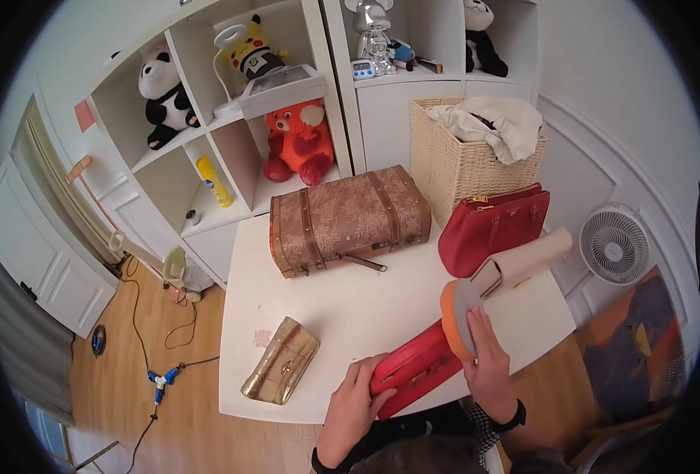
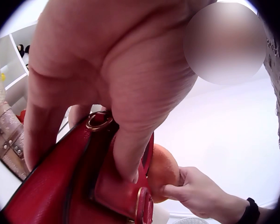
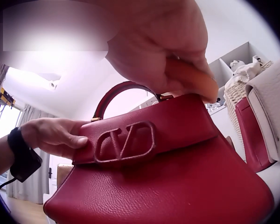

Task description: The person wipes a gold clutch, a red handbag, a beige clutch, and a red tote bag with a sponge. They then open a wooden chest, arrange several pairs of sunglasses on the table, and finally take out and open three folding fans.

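A red handbag (image 1: 417, 367) with a V-shaped emblem (image 3: 126, 143) on its flap stands at the table's front edge. My left hand (image 1: 353, 407) grips its left end, thumb on the front and fingers behind, as the left wrist view (image 2: 107, 70) also shows. In my right hand (image 1: 488, 355) is a round orange pad with a grey back (image 1: 462, 316), pinched between thumb and fingers. The pad's orange side (image 3: 191, 80) lies against the upper corner of the bag, beside the handle (image 3: 123, 93). A gold clutch (image 1: 282, 363) lies left of my left hand.
A brown patterned case (image 1: 350, 220) stands at the table's back. At the right are another red bag (image 1: 496, 229), a cream bag (image 1: 533, 259) and a wicker basket (image 1: 476, 170). White shelves (image 1: 148, 150) with plush toys stand behind; a fan (image 1: 615, 243) is at the right.
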Demonstrator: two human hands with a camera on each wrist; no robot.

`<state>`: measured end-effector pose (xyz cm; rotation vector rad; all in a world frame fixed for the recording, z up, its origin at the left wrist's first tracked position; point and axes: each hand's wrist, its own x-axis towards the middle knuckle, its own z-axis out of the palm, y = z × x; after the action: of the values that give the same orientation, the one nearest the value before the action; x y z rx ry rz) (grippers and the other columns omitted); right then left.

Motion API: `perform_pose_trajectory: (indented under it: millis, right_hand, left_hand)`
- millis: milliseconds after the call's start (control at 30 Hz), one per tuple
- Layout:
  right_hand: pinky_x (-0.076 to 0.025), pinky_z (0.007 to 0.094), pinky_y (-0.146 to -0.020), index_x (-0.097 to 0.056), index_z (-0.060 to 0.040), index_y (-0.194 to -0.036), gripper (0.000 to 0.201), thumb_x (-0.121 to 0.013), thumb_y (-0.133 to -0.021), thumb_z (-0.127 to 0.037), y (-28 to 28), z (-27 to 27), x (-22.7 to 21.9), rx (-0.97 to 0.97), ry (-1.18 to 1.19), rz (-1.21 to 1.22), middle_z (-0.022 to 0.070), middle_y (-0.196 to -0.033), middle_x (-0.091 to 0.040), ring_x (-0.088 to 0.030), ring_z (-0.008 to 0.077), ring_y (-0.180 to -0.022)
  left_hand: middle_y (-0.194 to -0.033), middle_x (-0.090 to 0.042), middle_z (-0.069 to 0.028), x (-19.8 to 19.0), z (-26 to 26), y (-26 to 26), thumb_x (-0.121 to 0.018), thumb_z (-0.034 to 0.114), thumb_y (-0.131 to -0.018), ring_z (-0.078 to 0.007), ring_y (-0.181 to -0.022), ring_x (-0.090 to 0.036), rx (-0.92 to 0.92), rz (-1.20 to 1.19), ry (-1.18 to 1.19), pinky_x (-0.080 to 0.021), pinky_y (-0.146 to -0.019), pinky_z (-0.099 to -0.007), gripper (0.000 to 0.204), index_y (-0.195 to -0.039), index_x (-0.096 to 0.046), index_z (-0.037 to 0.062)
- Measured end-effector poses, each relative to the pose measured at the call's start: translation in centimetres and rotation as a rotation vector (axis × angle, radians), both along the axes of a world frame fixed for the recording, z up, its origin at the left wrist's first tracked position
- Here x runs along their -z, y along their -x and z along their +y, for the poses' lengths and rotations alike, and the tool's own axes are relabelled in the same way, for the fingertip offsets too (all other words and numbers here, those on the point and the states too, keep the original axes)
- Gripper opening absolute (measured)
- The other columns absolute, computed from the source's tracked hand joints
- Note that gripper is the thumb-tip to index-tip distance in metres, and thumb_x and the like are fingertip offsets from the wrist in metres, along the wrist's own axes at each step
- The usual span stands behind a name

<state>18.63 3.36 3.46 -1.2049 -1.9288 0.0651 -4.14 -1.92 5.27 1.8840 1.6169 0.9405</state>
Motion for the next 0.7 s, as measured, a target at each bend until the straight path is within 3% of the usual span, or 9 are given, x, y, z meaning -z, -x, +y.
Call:
perform_pose_trajectory:
  millis: [167,233,267,333,467,567,633,667,700]
  right_hand:
    - [-0.045,0.0466,-0.105,-0.043,0.0032,-0.142,0.067,-0.059,-0.077,0.012,0.4,1.0,0.9,0.121,-0.009,-0.076,0.0295,-0.135,-0.051,-0.053,0.0450,-0.123]
    - [-0.049,0.0449,-0.099,-0.037,0.0036,-0.145,0.070,-0.058,-0.078,0.009,0.7,1.4,1.2,0.146,0.307,0.137,0.0331,-0.133,-0.050,-0.055,0.0463,-0.119]
    - [-0.049,0.0449,-0.099,-0.037,0.0036,-0.145,0.070,-0.058,-0.078,0.009,0.9,1.5,0.6,0.148,0.306,0.142,0.0331,-0.133,-0.050,-0.055,0.0463,-0.119]
    - [-0.051,0.0453,-0.094,-0.032,0.0043,-0.146,0.073,-0.058,-0.078,0.008,1.1,1.2,-0.9,0.196,0.698,0.228,0.0332,-0.134,-0.050,-0.057,0.0461,-0.115]
    - [-0.053,0.0448,-0.090,-0.032,0.0046,-0.146,0.073,-0.057,-0.078,0.008,1.6,0.3,1.0,0.158,0.622,0.233,0.0316,-0.134,-0.051,-0.059,0.0446,-0.112]
    - [-0.049,0.0445,-0.098,-0.034,0.0043,-0.146,0.074,-0.059,-0.076,0.007,2.0,-0.7,2.5,0.041,0.373,0.173,0.0293,-0.137,-0.050,-0.055,0.0448,-0.119]
    - [-0.040,0.0446,-0.110,-0.036,0.0038,-0.145,0.076,-0.061,-0.074,0.007,2.9,-1.7,2.1,-0.078,0.259,-0.078,0.0272,-0.141,-0.047,-0.047,0.0445,-0.129]
    - [-0.031,0.0454,-0.116,-0.039,0.0041,-0.144,0.074,-0.061,-0.074,0.007,3.3,-2.0,2.6,-0.096,0.310,-0.057,0.0258,-0.145,-0.043,-0.038,0.0438,-0.137]
    - [-0.031,0.0454,-0.116,-0.039,0.0041,-0.144,0.074,-0.061,-0.074,0.007,3.4,-2.1,2.5,-0.094,0.313,-0.056,0.0258,-0.145,-0.043,-0.038,0.0438,-0.137]
  left_hand:
    - [-0.119,-0.057,-0.0176,0.6,-0.9,0.2,-0.079,0.018,-0.080,-0.0375,-0.099,-0.063,0.044,0.021,0.019,-0.053,-0.081,-0.0437,0.065,-0.134,-0.045,0.0058]
    - [-0.124,-0.055,-0.0185,0.0,-1.2,0.0,-0.072,0.007,-0.081,-0.0433,-0.104,-0.061,0.030,0.025,0.096,-0.055,-0.082,-0.0466,0.068,-0.140,-0.038,0.0114]
    - [-0.124,-0.055,-0.0185,0.2,-1.2,-0.1,-0.072,0.007,-0.081,-0.0433,-0.104,-0.061,0.033,0.029,0.094,-0.055,-0.082,-0.0466,0.068,-0.140,-0.038,0.0114]
    - [-0.123,-0.055,-0.0218,0.9,-1.4,-0.3,-0.073,0.005,-0.080,-0.0454,-0.102,-0.061,-0.038,-0.059,0.122,-0.054,-0.081,-0.0482,0.070,-0.141,-0.037,0.0105]
    - [-0.122,-0.056,-0.0245,1.9,-0.9,-0.2,-0.073,0.004,-0.080,-0.0461,-0.102,-0.061,-0.074,-0.072,0.076,-0.053,-0.080,-0.0488,0.072,-0.141,-0.036,0.0075]
    - [-0.113,-0.063,-0.0258,3.1,-0.9,-0.4,-0.081,0.011,-0.077,-0.0389,-0.098,-0.068,-0.117,-0.083,0.056,-0.055,-0.077,-0.0426,0.076,-0.135,-0.035,-0.0005]
    - [-0.110,-0.064,-0.0290,3.5,-0.9,-0.8,-0.084,0.017,-0.076,-0.0385,-0.091,-0.071,-0.196,-0.170,0.222,-0.057,-0.074,-0.0419,0.077,-0.132,-0.035,-0.0033]
    - [-0.110,-0.064,-0.0290,3.6,-1.0,-0.8,-0.084,0.017,-0.076,-0.0385,-0.091,-0.071,-0.193,-0.168,0.225,-0.057,-0.074,-0.0419,0.077,-0.132,-0.035,-0.0033]
    - [-0.108,-0.065,-0.0293,3.7,-1.0,-0.8,-0.085,0.020,-0.076,-0.0379,-0.089,-0.071,-0.210,-0.170,0.238,-0.057,-0.074,-0.0412,0.078,-0.131,-0.036,-0.0054]
